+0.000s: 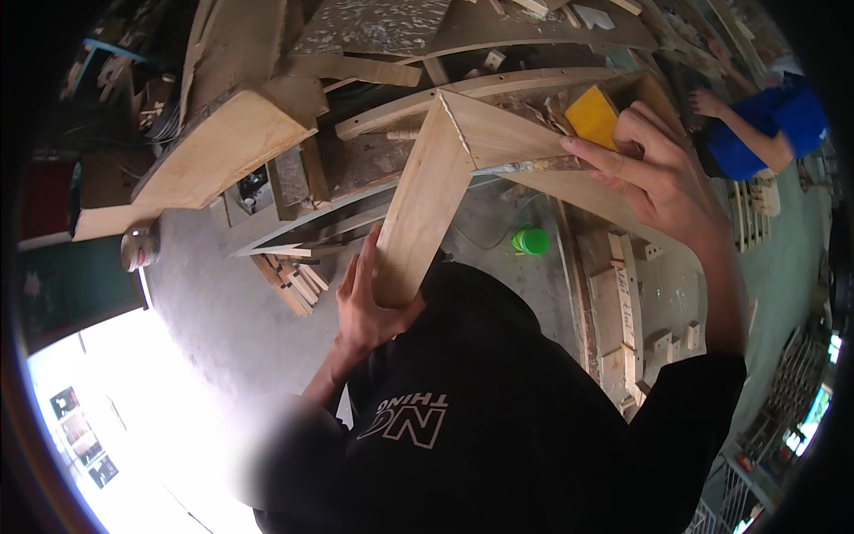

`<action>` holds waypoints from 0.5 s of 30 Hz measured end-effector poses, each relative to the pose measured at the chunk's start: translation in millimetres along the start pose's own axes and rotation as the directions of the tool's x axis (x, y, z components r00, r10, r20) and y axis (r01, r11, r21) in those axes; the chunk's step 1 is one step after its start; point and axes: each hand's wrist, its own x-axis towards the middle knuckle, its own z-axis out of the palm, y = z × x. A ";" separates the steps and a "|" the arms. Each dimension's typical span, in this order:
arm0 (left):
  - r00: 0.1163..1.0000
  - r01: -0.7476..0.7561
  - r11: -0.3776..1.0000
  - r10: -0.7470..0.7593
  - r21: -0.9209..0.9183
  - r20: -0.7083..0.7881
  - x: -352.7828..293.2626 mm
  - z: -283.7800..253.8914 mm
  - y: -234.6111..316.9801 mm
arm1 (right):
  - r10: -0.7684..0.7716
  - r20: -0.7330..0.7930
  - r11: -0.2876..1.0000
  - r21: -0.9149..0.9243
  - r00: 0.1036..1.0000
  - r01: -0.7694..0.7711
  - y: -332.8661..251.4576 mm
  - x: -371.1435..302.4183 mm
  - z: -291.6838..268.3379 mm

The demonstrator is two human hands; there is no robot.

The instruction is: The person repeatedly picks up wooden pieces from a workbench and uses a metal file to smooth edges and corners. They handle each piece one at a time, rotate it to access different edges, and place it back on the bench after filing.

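Observation:
Two pale wooden boards meet at an angled joint in front of me. A wavy white bead (455, 123), like glue, runs along the seam. My left hand (378, 307) grips the near end of the left board (425, 200), thumb on one side and fingers on the other. The right board (507, 133) reaches toward my right hand (658, 173). That hand is raised with its index finger stretched out and other fingers bent. Its fingertip shows a whitish spot near the right board's end. A yellow square-faced thing (592, 117) sits right behind these fingers; I see no grip on it.
A curved wooden rail (489, 84) lies on the cluttered bench behind the boards. At left is a large tan block (222, 156). Wood strips (289, 283) and a green-lidded container (531, 239) are on the floor. Another person in blue (769, 129) works at far right.

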 end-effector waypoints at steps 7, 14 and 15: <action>0.994 -0.072 0.997 0.072 -0.002 0.078 31.5 -14.0 -16.5 | 0.047 0.011 0.999 -0.025 0.999 -0.047 15.2 19.2 9.0; 0.988 -0.147 0.989 0.145 0.029 0.061 54.3 -28.5 -29.8 | 0.085 0.016 0.995 -0.060 0.996 -0.084 26.1 38.9 15.0; 0.986 -0.158 0.987 0.156 0.038 0.054 55.6 -30.3 -31.6 | 0.077 0.017 0.995 -0.069 0.997 -0.075 27.0 42.5 16.0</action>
